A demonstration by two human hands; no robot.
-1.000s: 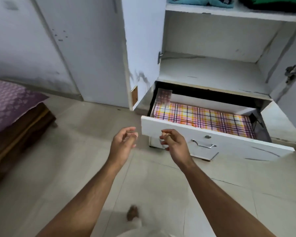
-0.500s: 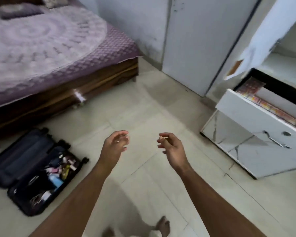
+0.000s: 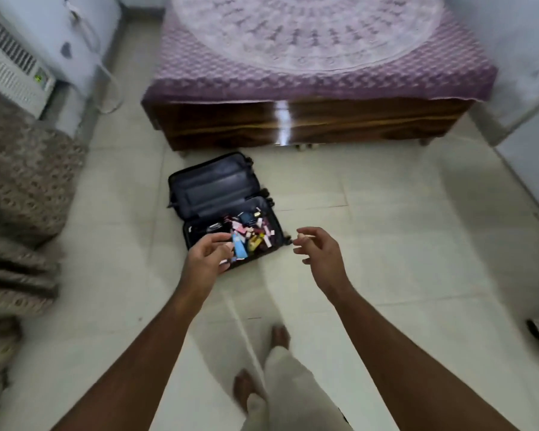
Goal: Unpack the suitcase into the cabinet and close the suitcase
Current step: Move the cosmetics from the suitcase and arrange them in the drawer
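Head view: an open suitcase (image 3: 223,209) lies on the floor (image 3: 386,244) near the bed (image 3: 308,73), filled with small light packets (image 3: 246,236), probably best pinched singly. Left hand (image 3: 207,259) and right hand (image 3: 321,253) are held loosely curled, empty.

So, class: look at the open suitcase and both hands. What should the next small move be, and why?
Probably step closer and lower the left hand into the open suitcase to take one of the small items. Both it and the right hand hold nothing, the lower half is still full, and the person stands short of it.
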